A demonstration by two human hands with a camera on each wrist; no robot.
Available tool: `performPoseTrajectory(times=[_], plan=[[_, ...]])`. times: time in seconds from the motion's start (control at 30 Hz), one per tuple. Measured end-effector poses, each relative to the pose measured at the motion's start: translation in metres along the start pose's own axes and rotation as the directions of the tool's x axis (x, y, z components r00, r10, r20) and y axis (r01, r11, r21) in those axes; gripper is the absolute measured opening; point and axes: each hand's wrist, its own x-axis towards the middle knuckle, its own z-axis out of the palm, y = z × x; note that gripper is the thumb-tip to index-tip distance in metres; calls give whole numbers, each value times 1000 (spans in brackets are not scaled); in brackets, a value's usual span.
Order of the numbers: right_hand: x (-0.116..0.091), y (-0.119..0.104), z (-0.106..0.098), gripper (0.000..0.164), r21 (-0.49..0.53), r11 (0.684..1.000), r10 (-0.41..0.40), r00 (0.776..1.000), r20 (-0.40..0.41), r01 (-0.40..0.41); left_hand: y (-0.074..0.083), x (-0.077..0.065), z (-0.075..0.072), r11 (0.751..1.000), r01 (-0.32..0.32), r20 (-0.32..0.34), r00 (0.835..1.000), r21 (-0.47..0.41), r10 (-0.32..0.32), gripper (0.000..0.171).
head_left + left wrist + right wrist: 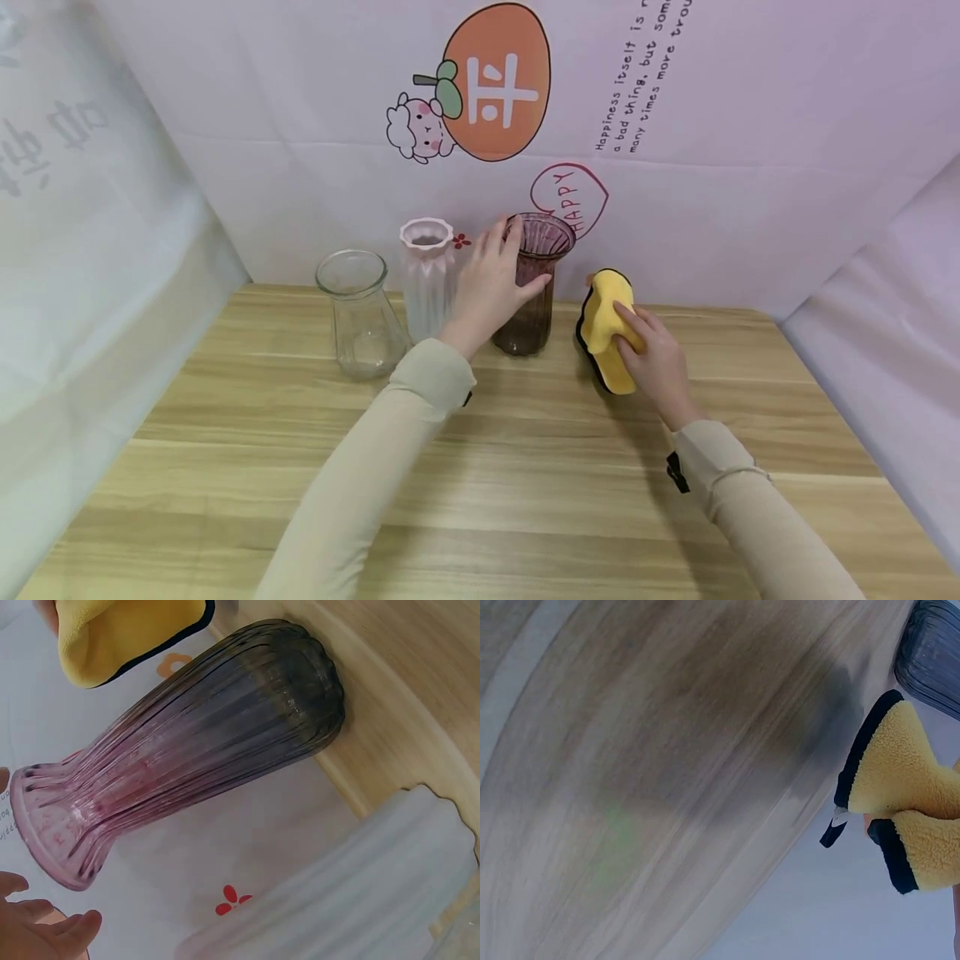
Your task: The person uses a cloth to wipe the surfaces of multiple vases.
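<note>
Toward the back of the wooden table stands a ribbed glass vase (pixel 531 327), pink at its flared top and dark grey below. My left hand (pixel 489 287) is spread at the vase's rim, with thumb and fingers apart. In the left wrist view its fingers (pixel 64 934) lie just off the rim, around nothing. My right hand (pixel 658 358) pinches a folded yellow cleaning cloth (pixel 609 312) with black edging, to the right of the vase. The right wrist view shows the cloth (pixel 896 761) bunched, its small tag hanging; most of that hand is out of sight there.
Left of the ribbed vase stands a pink-and-white vase (pixel 427 292), partly behind my left wrist. Beside it is a clear glass vase (pixel 366 337). A printed fabric backdrop (pixel 300 167) rises right behind them at the back edge of the table (pixel 480 500).
</note>
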Motion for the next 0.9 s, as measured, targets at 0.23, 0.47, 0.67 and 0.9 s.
performPoseTrajectory(times=[0.23,0.47,0.67,0.9], plan=[[0,1,-3,48,3,1000,9,1000,3,-9,11,12,13,994,92,96,992,-65,-86,90],[1,-2,-2,48,14,1000,13,1000,5,-13,12,15,21,976,163,114,983,-145,-147,92],[1,-2,0,48,20,1000,17,1000,-1,-17,9,18,25,944,200,89,979,-263,-183,90],[2,-4,4,48,42,999,7,1000,-8,-6,8,18,34,916,191,47,981,-353,-187,85]])
